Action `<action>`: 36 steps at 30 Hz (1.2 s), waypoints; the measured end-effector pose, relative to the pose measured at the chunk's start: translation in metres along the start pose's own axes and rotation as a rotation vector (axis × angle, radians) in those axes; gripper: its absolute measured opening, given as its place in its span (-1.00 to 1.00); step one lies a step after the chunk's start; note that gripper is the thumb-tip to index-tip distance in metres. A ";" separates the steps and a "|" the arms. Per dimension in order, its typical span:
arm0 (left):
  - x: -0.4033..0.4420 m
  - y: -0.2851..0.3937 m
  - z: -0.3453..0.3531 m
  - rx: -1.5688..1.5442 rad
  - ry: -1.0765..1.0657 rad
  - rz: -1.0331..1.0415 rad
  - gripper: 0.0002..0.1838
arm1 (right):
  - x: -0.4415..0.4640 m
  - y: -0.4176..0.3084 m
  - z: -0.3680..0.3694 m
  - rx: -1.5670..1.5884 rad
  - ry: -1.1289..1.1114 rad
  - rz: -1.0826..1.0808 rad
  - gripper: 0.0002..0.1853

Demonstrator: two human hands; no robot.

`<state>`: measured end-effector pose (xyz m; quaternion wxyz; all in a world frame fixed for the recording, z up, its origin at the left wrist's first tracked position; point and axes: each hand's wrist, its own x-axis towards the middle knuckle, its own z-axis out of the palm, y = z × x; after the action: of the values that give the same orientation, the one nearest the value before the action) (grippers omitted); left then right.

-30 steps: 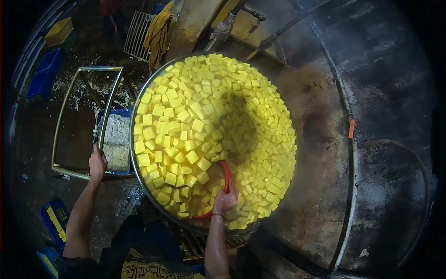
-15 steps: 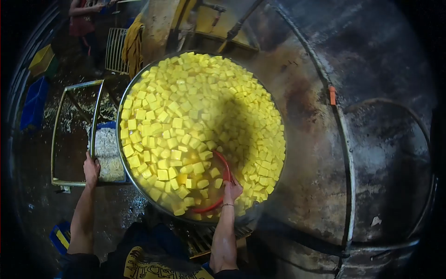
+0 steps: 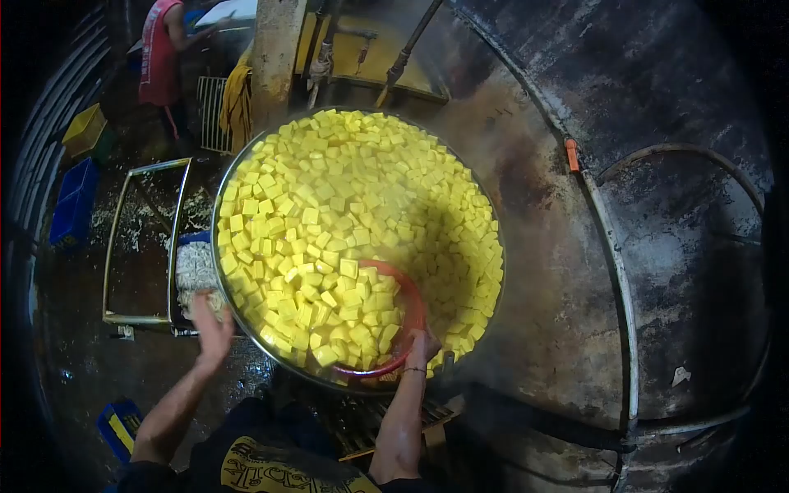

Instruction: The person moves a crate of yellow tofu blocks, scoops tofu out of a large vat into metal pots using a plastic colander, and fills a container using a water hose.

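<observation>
A large round vat is full of yellow cubes in liquid, with steam above. My right hand grips the rim of a red basket, which sits partly sunk near the vat's front edge and holds a heap of cubes. Just outside the vat's left rim, my left hand is in the air, fingers apart and empty. Beside it is a blue crate with pale pieces, next to a metal frame.
A co-worker in a red top stands at the upper left. Blue crates and a yellow crate lie at the left. A pipe with an orange fitting runs along the right. A yellow cloth hangs beyond the vat.
My left hand has let go of the metal frame and moved right toward the vat rim. The red basket has come up higher and now holds many cubes. The co-worker shows more fully.
</observation>
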<state>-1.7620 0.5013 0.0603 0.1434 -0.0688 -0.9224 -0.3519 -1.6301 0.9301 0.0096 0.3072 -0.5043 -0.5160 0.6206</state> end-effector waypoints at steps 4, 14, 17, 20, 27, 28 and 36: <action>-0.055 0.042 0.072 -0.909 -0.920 -0.870 -0.68 | -0.008 -0.028 0.011 -0.329 0.083 0.007 -0.43; -0.114 0.111 0.124 -1.326 -0.789 -1.303 -0.76 | -0.004 -0.034 0.007 -0.138 0.009 0.023 -0.88; -0.114 0.112 0.120 -1.308 -0.763 -1.245 -0.54 | -0.012 -0.035 -0.006 0.058 -0.069 -0.046 -0.86; -0.107 0.127 0.094 -1.233 -0.771 -1.117 -0.35 | -0.014 -0.017 -0.031 0.072 -0.124 -0.154 -0.90; -0.109 0.139 0.018 -1.157 -0.840 -0.743 -0.24 | -0.088 -0.014 -0.081 0.280 -0.023 -0.158 -0.56; -0.113 0.139 0.006 -1.145 -0.858 -0.639 -0.21 | -0.101 -0.010 -0.083 0.245 0.032 -0.176 -0.43; -0.140 0.130 -0.098 -1.013 -0.919 -0.167 -0.21 | -0.248 -0.030 -0.135 0.614 -0.050 -0.246 -0.39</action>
<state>-1.5783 0.5287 0.1686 -0.3397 -0.1980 -0.6137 -0.6846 -1.4321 0.7599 0.1202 0.5047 -0.3066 -0.3690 0.7177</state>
